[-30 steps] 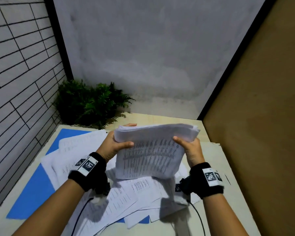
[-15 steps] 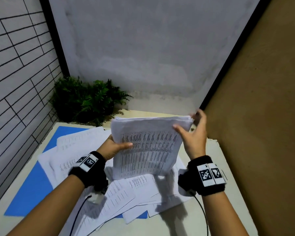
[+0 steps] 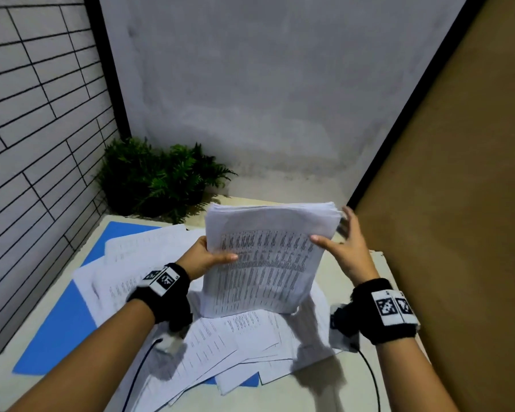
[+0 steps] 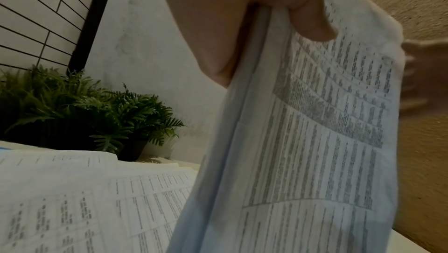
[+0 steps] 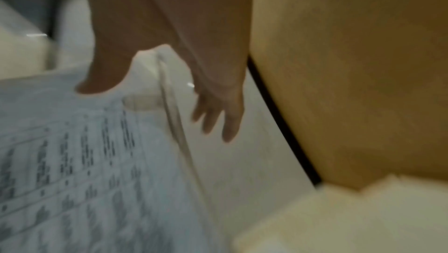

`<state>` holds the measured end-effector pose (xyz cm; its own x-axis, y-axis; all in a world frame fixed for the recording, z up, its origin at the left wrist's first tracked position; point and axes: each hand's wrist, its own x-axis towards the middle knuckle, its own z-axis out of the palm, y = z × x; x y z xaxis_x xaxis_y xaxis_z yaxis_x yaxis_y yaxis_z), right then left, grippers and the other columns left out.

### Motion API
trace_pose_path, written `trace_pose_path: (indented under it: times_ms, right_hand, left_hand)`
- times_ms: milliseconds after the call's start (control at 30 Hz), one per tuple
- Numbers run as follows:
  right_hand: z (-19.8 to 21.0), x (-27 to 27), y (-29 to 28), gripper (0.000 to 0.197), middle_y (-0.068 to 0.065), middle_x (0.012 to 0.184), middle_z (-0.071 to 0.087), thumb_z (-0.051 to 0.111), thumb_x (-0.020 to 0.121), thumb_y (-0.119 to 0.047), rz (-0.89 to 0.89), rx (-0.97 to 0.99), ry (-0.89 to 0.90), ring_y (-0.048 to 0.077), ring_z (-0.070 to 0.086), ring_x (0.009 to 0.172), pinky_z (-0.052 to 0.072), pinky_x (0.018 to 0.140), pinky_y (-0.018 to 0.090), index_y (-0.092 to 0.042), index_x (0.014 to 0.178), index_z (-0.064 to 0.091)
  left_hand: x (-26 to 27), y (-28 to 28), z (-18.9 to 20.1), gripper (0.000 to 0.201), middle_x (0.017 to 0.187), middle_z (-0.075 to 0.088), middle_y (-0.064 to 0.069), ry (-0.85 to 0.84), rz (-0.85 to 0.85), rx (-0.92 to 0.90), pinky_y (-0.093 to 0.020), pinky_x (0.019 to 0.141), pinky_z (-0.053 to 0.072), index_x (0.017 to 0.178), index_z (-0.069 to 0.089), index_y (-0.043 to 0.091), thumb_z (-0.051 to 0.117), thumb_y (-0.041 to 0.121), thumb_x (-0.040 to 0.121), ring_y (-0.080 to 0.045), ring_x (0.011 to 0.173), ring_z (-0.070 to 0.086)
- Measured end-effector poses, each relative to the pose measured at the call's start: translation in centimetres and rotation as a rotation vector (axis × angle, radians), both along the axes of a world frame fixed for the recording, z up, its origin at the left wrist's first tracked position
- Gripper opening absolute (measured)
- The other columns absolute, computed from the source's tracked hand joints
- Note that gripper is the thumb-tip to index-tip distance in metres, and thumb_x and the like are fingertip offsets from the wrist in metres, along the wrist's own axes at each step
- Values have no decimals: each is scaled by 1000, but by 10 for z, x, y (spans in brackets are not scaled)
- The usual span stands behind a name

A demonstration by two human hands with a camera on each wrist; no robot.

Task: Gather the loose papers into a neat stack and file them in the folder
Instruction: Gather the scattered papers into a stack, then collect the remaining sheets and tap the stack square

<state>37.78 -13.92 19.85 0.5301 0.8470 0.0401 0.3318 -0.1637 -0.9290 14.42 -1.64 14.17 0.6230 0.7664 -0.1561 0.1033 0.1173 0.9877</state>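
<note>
- Hands at work on a thick sheaf of white printed papers, held upright with its lower edge standing on the spread of loose sheets: the left hand grips the left edge, thumb across the printed face and fingers behind.
- Right hand is spread, fingers straight beside the sheaf's right edge and thumb tip on the front page; it clasps nothing, though motion blur in the wrist view leaves unclear whether the fingers touch the edge.
- Loose sheets lie fanned over a flat blue folder on the pale desk, beside a small green fern in a dark pot.
- Judged best practice for squaring: loosen the left grip slightly, tap the bottom edge down, and pat the right side flush with a flat palm.
- Remaining sheets should join before filing.
</note>
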Motion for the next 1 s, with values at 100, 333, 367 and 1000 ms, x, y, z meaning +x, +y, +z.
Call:
trace_pose_path:
  times_ms: [100, 333, 367, 1000]
  right_hand:
    - [-29, -6, 2, 79, -4, 81, 74, 89, 23, -46, 89, 37, 322, 22, 68, 86, 59, 76, 31, -13, 90, 64]
    - [-56, -25, -7, 40, -5, 91, 75, 81, 55, -23, 197, 184, 468, 9, 70, 84, 56, 78, 27, -22, 92, 67]
    - [-72, -33, -7, 38, -3, 100, 72, 77, 64, -12, 214, 86, 423, 4, 69, 86, 54, 83, 26, -23, 98, 64]
    - [-99, -8, 16, 25, 6, 64, 47, 65, 82, -9, -132, -222, 143, 18, 44, 58, 36, 51, 26, -10, 63, 48]
  left_hand:
    - [2, -1, 3, 63, 69, 74, 16, -49, 45, 11, -31, 78, 57, 85, 62, 20, 89, 42, 33, 0, 69, 69]
    - [-12, -12, 4, 25, 75, 74, 9, -137, 172, 46, -20, 74, 56, 83, 66, 20, 76, 10, 62, -3, 73, 67]
    - [-10, -14, -11, 30, 85, 73, 4, -84, 180, 21, -25, 79, 55, 91, 65, 15, 77, 13, 64, -7, 79, 67]
    - [-153, 22, -139, 51, 120, 57, -15, 345, 732, -389, -44, 95, 44, 121, 51, -6, 69, 12, 77, -39, 110, 56]
